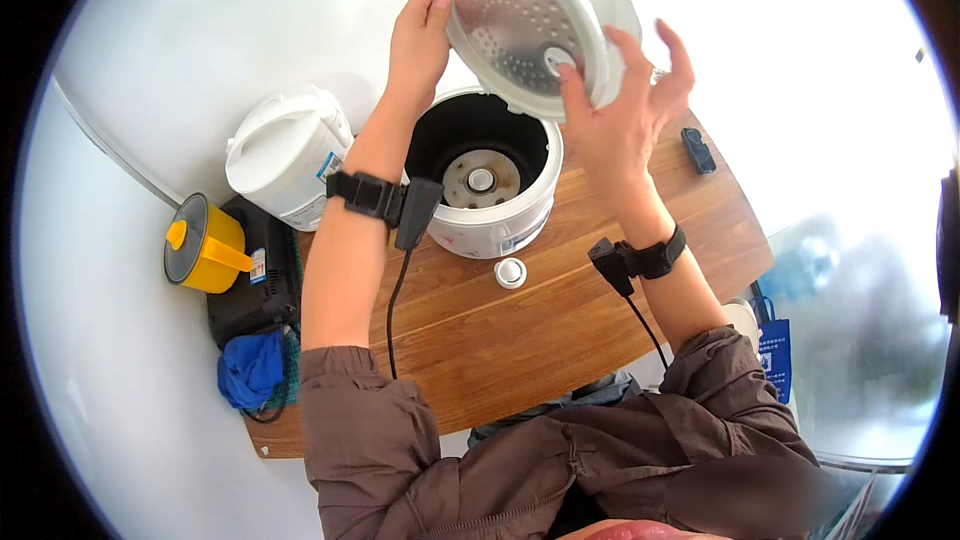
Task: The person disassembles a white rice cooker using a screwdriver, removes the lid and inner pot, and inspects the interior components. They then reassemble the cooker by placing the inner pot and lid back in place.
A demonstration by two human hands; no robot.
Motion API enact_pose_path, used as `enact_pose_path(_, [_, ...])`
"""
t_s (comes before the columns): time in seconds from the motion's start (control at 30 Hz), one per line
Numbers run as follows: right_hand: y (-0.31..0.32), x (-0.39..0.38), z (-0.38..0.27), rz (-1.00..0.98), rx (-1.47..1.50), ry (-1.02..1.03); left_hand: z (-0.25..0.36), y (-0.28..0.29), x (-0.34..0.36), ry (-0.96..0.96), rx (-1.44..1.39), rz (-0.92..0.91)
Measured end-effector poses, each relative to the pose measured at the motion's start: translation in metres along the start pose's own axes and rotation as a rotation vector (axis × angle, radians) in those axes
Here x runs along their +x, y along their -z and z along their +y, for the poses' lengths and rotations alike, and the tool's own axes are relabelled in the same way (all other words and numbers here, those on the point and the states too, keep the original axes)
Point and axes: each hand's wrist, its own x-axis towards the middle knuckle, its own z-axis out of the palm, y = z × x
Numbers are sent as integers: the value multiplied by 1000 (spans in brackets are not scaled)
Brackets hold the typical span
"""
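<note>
Head: lid point(515, 10) between both thumbs point(574, 90)

The lid point(515, 25) is white-rimmed, silver-grey inside with pale dimples. The cooker point(490, 238) near the desk's point(530, 330) far edge is white outside, black inside; its base disc point(459, 180) is silvery with brown blotches. The desk is brown with darker grain lines. By its left edge, the pot point(220, 252) is yellow and grey, the case point(237, 312) black, the cloth point(252, 370) blue. The block point(698, 151) by the right edge is black.
</note>
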Motion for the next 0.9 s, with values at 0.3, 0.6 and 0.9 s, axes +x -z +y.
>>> enact_pose_path(0.3, [-30, -14, 19, -74, 416, -163, -18, -29, 33, -130, 376, 1])
enact_pose_path(0.6, [-42, -15, 34, -72, 539, -144, -3, -38, 15, -224, 425, 140])
enact_pose_path(0.9, [-95, -6, 34, -172, 814, -163, 21, 42, -5, -181, 667, 193])
